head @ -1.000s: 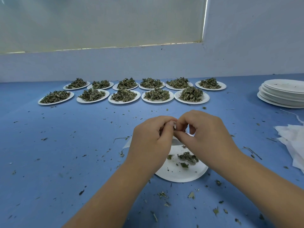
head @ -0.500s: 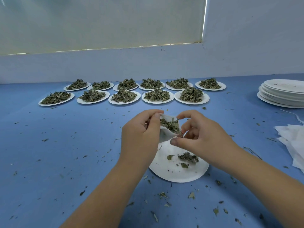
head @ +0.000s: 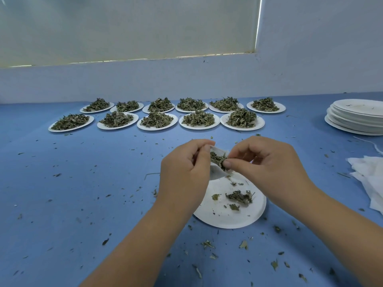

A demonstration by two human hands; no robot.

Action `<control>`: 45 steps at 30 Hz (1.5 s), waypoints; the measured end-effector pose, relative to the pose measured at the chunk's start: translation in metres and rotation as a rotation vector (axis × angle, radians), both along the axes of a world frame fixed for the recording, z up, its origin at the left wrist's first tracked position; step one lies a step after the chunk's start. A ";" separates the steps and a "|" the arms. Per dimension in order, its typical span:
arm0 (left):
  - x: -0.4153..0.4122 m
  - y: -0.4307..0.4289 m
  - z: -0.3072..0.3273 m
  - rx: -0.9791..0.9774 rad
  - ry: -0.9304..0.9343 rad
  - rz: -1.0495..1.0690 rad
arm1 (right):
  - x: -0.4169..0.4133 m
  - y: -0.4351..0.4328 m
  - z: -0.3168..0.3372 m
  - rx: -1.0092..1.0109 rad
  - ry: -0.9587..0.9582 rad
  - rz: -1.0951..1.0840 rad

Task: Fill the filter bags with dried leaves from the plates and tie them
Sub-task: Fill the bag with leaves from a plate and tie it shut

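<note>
— Held where, pointing which way?
— Up between both hands, over the round white paper plate (head: pixel 228 219) on the blue tabletop (head: pixel 83 193): a thin, soft white filter bag (head: pixel 216 175). Mouth turned up and toward the right; long axis seemingly near upright, though mostly hidden.
— Gripped how?
— Curled round by the left hand (head: pixel 184 175), thumb on the rim. Pinched at the mouth by the right hand (head: pixel 267 168), thumb to forefinger: crinkled dried green leaves (head: pixel 218 160).
— Changed since half a second ago?
— Right fingertips in the mouth now, just beside it then.
</note>
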State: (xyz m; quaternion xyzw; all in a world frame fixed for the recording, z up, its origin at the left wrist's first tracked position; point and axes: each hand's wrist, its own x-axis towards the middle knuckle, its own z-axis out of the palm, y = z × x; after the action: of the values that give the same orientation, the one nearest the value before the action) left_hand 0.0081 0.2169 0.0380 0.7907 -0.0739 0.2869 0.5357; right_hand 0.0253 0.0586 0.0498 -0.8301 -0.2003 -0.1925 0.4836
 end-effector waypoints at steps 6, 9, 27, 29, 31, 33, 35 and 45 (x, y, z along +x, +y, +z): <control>-0.003 -0.010 -0.003 0.085 -0.029 -0.048 | 0.000 0.004 -0.001 -0.173 -0.091 0.003; -0.003 -0.010 -0.004 0.064 -0.030 -0.052 | 0.000 0.005 -0.002 -0.108 -0.048 -0.019; -0.012 -0.017 0.001 0.109 -0.070 -0.165 | 0.006 0.014 -0.003 0.024 0.421 0.011; -0.010 -0.014 0.001 0.089 -0.051 -0.145 | 0.006 0.009 -0.002 0.089 0.466 0.096; -0.008 -0.009 0.002 0.065 -0.043 -0.106 | 0.007 0.000 0.001 0.217 0.578 0.266; -0.007 -0.006 0.002 0.046 -0.033 -0.086 | 0.008 -0.010 0.005 0.300 0.687 0.393; -0.007 -0.007 0.003 0.034 -0.022 -0.093 | 0.010 -0.013 0.006 0.281 0.709 0.424; -0.009 -0.019 -0.001 0.090 -0.025 -0.186 | 0.009 0.013 -0.010 0.207 0.512 0.137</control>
State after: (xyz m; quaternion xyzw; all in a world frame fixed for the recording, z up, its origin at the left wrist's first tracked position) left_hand -0.0010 0.1974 0.0373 0.8000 -0.1667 0.2422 0.5230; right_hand 0.0345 0.0716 0.0396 -0.7825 -0.1065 0.0371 0.6124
